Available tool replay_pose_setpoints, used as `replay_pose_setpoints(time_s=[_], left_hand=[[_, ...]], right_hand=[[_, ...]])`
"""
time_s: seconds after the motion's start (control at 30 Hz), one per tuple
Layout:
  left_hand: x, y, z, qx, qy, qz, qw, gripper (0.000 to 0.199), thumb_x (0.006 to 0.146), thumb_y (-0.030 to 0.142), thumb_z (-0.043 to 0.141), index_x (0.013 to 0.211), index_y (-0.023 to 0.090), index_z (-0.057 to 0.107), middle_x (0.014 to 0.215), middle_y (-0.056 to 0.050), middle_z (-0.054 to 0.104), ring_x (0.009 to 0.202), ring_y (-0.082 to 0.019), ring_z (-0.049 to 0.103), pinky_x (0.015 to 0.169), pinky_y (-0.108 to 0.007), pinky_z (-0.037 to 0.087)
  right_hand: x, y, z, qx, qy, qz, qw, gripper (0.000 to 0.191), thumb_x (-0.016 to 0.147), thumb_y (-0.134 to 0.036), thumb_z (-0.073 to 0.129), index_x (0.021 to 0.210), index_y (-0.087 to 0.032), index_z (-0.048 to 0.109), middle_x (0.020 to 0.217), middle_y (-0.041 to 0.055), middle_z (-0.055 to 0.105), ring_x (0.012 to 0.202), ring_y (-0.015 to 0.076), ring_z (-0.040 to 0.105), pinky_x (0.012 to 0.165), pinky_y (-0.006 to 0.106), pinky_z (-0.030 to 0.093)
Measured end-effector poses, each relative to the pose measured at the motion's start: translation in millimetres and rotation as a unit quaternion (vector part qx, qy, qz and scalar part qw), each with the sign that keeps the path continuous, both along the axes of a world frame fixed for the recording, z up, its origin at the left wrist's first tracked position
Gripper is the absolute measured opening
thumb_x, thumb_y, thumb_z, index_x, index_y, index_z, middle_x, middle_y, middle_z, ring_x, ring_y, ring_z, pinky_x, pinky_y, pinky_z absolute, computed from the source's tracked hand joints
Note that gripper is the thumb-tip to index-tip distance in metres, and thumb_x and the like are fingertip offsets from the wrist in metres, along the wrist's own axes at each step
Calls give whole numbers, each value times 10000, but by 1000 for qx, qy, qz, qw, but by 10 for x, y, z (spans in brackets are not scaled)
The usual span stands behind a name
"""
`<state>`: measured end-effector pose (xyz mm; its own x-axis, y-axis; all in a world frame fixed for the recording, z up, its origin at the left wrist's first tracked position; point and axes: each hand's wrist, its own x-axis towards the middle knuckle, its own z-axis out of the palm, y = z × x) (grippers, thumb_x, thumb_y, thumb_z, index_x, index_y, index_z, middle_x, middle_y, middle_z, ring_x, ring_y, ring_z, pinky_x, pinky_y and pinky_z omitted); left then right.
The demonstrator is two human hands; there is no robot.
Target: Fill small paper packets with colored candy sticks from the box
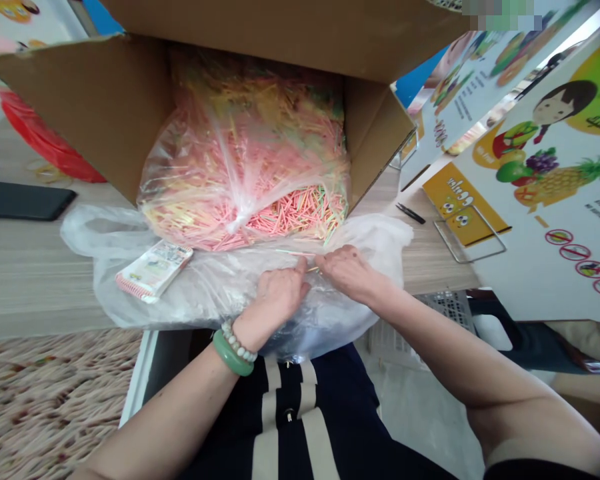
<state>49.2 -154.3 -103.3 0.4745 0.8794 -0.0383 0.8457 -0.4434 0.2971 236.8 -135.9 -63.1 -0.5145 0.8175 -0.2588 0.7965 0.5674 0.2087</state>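
Observation:
My left hand (283, 287) rests on a white plastic bag (220, 280), fingers curled and the index finger pointing forward. My right hand (345, 270) is closed, its fingertips pinched by a thin yellowish stick (312, 269) that lies between both hands. Whether the left fingers also grip something is hidden. Just beyond the fingertips, a few thin pale sticks (293, 253) lie on the plastic. A knotted clear bag (240, 180) full of pink, yellow and green sticks bulges from an open cardboard box (80, 107) in front of me.
A small printed packet (155, 270) lies on the white bag at left. Further left are a black phone (25, 200) and a red plastic bag (50, 137). A black pen-like item (411, 213) and a large printed carton (555, 220) stand out at right.

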Motion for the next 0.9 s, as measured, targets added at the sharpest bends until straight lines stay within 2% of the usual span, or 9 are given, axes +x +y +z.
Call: replay_pose_setpoints(time_s=[0.1,0.23,0.33,0.43,0.53,0.6,0.73,0.83,0.9], left_hand=[[0,11,20,-16,7,-9,1000,507,977,356,564,1452,197,485,1001,-122,767,883,-307,734,738,-371,489],[15,19,70,-46,30,5,998,577,994,390,538,1527,207,417,1104,-140,754,961,-304,726,797,-382,502],[28,18,114,-67,47,18,997,594,988,392,546,1537,207,412,1132,-143,750,979,-303,724,802,-380,508],[24,6,120,-64,35,15,997,596,984,383,551,1537,213,409,1138,-137,749,972,-301,725,792,-376,509],[17,-13,103,-51,27,9,998,569,990,379,540,1522,210,423,1120,-131,750,962,-296,727,774,-369,506],[18,-27,103,-39,30,6,999,531,995,369,537,1492,204,453,1073,-122,758,922,-294,734,745,-368,504],[14,-48,124,-18,20,3,1000,398,1001,344,537,1369,193,551,1012,-104,765,870,-296,740,714,-373,501],[-4,-56,99,-24,2,4,1000,266,988,338,573,1186,173,636,1008,-111,764,900,-293,736,741,-367,504],[-22,-61,56,-22,-18,3,1000,219,984,343,586,1101,173,657,1013,-110,765,919,-287,731,772,-366,508]], right_hand=[[10,35,40,-39,9,-3,999,299,981,-151,445,1214,-172,632,939,124,766,883,268,721,742,337,429],[21,67,44,-64,-12,-92,994,293,992,-206,438,1216,-166,622,926,146,770,860,279,730,719,334,445],[94,47,-12,-56,11,-121,991,309,1013,-243,401,1233,-143,593,939,166,762,871,287,723,731,340,448],[224,0,-57,-28,132,-180,974,287,1024,-296,365,1110,-165,605,913,120,741,852,252,699,737,313,456],[273,-40,-11,16,296,-222,929,308,1025,-320,309,935,-199,578,888,75,701,852,207,665,744,273,468],[182,-45,60,32,327,-232,916,305,1017,-341,321,909,-210,576,874,62,693,848,206,655,739,270,466],[-231,74,145,-5,186,-229,955,267,999,-309,409,1119,-204,623,946,87,748,883,236,690,747,293,470],[-500,251,105,-50,98,-175,978,307,1003,-253,412,1196,-156,629,1124,153,750,1024,263,707,811,317,505],[-595,358,68,-64,67,-138,986,321,1001,-239,410,1186,-137,652,1153,176,744,1073,285,706,850,346,521]])
